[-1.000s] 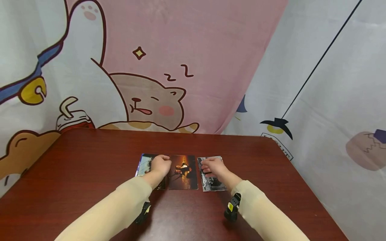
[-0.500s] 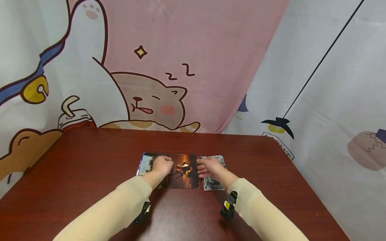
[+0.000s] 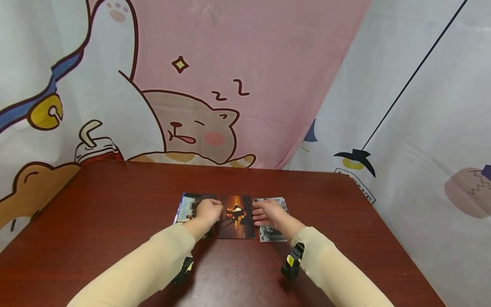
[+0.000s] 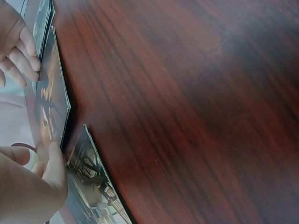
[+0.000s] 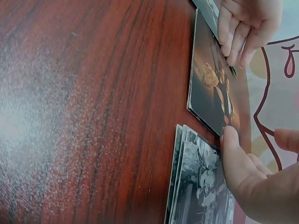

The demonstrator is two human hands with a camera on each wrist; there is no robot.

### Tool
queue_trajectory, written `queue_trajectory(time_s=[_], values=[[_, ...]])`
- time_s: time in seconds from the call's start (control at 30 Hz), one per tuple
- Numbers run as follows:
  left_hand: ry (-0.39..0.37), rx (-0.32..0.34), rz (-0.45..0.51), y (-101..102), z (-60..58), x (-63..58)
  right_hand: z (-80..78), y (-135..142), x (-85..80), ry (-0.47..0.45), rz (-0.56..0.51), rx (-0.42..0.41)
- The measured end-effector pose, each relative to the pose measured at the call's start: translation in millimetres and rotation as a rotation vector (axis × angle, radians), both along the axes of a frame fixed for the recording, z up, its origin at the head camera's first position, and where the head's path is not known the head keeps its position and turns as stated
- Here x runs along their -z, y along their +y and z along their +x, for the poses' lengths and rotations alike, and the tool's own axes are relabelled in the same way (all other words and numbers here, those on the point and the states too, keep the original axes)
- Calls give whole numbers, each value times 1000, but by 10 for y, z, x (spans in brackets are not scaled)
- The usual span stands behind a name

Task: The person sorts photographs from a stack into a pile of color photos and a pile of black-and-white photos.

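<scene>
Three piles of picture cards lie in a row on the table. The middle pile (image 3: pixel 235 218) shows a dark picture with an orange glow. My left hand (image 3: pixel 209 211) is over the left pile (image 3: pixel 187 209), its fingertips at the left edge of the middle one. On the other side, my right hand (image 3: pixel 270 213) covers part of the black-and-white right pile (image 3: pixel 273 234), fingers fairly straight, tips at the middle pile's right edge. In the right wrist view, the right thumb (image 5: pixel 230 135) lies by the middle pile (image 5: pixel 210 79). Neither hand is curled round a card.
The brown wooden table (image 3: pixel 115 204) extends around the piles. A cartoon-printed curtain (image 3: pixel 268 85) hangs behind its far edge. Both wrists carry black camera straps, one visible as a right wrist device (image 3: pixel 293 261).
My right hand has moved left, from over the right pile to the middle pile's right edge. My left hand has shifted only slightly. The view has tilted a little.
</scene>
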State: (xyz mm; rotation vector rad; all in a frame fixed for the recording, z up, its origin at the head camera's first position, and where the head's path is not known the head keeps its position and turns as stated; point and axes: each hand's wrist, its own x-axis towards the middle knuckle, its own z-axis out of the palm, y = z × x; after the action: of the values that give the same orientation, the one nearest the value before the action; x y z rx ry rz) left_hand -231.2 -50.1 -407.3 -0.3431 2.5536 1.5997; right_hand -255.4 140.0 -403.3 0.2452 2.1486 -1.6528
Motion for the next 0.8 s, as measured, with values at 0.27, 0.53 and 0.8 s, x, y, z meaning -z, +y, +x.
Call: queue_trajectory(time_s=[0.27, 0.53, 0.8], values=[[-7, -26, 91, 1, -77, 16, -25, 30, -5, -12, -22, 47], [-61, -26, 271, 5, -123, -17, -30, 34, -13, 2, -28, 85], [-57, -33, 329, 91, -114, -51, -43, 13, -30, 59, 44, 148]])
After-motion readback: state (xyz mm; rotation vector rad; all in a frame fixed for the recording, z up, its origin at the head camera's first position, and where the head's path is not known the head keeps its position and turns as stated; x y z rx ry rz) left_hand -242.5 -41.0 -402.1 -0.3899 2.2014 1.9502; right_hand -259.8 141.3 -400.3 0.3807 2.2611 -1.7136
